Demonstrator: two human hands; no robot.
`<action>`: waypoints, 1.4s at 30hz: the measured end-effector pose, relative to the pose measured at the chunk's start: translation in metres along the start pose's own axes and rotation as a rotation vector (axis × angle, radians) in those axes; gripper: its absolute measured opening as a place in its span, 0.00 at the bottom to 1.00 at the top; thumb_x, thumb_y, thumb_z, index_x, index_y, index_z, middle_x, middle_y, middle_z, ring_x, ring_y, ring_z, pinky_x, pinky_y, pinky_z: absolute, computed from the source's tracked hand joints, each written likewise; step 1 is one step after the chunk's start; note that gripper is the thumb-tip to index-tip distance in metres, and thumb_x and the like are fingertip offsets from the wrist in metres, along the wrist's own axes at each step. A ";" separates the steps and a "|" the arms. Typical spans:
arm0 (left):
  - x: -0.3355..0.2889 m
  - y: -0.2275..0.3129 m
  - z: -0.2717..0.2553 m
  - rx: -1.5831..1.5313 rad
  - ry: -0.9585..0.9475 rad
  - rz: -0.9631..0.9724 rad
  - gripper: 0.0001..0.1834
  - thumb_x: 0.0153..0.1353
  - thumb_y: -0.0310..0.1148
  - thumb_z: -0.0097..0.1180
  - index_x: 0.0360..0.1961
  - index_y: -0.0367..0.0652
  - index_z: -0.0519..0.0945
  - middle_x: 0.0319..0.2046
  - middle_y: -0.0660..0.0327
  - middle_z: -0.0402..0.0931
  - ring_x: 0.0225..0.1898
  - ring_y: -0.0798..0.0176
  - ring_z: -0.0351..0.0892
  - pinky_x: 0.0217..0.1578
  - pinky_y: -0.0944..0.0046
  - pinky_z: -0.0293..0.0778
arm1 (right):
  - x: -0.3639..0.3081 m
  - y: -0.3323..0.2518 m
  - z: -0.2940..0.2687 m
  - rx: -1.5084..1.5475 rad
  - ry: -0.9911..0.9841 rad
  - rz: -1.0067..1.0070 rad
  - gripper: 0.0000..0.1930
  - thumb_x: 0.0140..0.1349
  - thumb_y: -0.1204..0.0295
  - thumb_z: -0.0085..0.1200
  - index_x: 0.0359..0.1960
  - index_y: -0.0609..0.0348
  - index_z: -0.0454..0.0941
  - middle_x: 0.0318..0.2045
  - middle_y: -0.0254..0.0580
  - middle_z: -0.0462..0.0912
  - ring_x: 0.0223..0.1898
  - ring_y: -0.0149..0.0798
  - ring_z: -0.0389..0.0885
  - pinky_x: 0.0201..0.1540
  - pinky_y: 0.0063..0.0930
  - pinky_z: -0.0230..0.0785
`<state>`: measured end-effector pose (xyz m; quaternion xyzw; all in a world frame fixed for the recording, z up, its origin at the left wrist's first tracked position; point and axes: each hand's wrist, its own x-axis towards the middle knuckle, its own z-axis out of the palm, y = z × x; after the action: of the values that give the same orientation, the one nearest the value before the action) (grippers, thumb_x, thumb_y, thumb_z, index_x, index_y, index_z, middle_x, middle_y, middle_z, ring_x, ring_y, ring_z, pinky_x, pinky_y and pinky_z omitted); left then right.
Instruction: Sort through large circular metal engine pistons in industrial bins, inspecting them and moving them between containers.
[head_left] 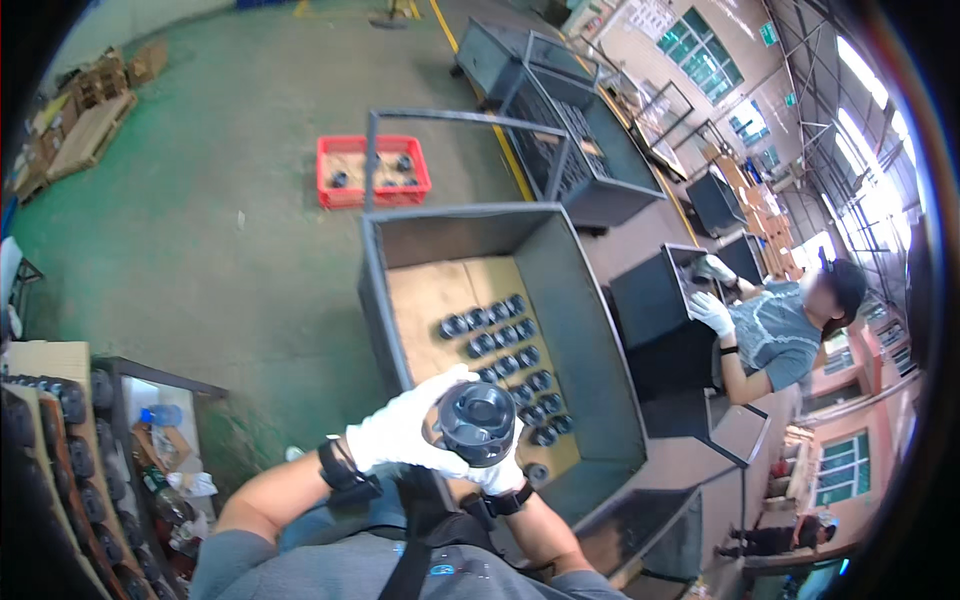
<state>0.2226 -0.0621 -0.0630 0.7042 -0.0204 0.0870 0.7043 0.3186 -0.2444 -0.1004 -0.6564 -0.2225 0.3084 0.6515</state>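
The white-gloved left hand (408, 428) and the white-gloved right hand (505, 470) clasp a glossy black, round, metal-looking part (482, 420) between them, at the near end of a large grey metal bin (590, 340). Inside the bin, similar dark round parts (504, 337) sit in rows on tan cardboard (425, 290). The step in hand looks like supporting the part; any lowering would call for a level, two-handed grip, clear of the rows.

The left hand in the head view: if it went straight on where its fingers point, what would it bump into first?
The dark round part, already against the left hand. Beyond it, perhaps the grey bin's right wall, though depth is unclear.
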 end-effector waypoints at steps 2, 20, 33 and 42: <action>-0.032 0.004 -0.015 -0.271 0.141 0.008 0.54 0.45 0.37 0.79 0.72 0.41 0.60 0.66 0.54 0.67 0.66 0.57 0.68 0.68 0.55 0.64 | 0.004 -0.045 0.042 -0.177 -0.423 0.017 0.42 0.65 0.32 0.36 0.64 0.58 0.68 0.48 0.56 0.82 0.44 0.47 0.85 0.44 0.38 0.80; -0.247 0.118 -0.110 -1.574 1.047 0.389 0.28 0.64 0.51 0.58 0.54 0.39 0.75 0.51 0.49 0.77 0.55 0.46 0.76 0.58 0.48 0.78 | 0.034 -0.110 0.241 -0.150 -1.114 0.037 0.28 0.73 0.49 0.45 0.59 0.61 0.77 0.47 0.44 0.85 0.42 0.37 0.83 0.48 0.32 0.74; -0.249 0.097 -0.051 -1.482 1.045 0.598 0.40 0.58 0.66 0.58 0.59 0.44 0.74 0.57 0.52 0.76 0.58 0.42 0.75 0.59 0.41 0.74 | 0.052 -0.133 0.193 -0.615 -1.330 -0.269 0.29 0.68 0.48 0.52 0.57 0.60 0.77 0.43 0.51 0.85 0.45 0.50 0.83 0.50 0.38 0.73; -0.226 0.103 -0.044 -1.413 0.575 0.616 0.53 0.48 0.67 0.66 0.70 0.50 0.64 0.59 0.40 0.69 0.57 0.40 0.76 0.56 0.36 0.73 | 0.042 -0.141 0.177 -0.468 -1.239 -0.326 0.22 0.67 0.58 0.57 0.54 0.61 0.79 0.42 0.46 0.87 0.41 0.43 0.85 0.47 0.32 0.75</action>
<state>-0.0199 -0.0404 0.0040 0.0077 -0.0816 0.4200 0.9038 0.2411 -0.0809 0.0418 -0.4404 -0.7112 0.4691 0.2831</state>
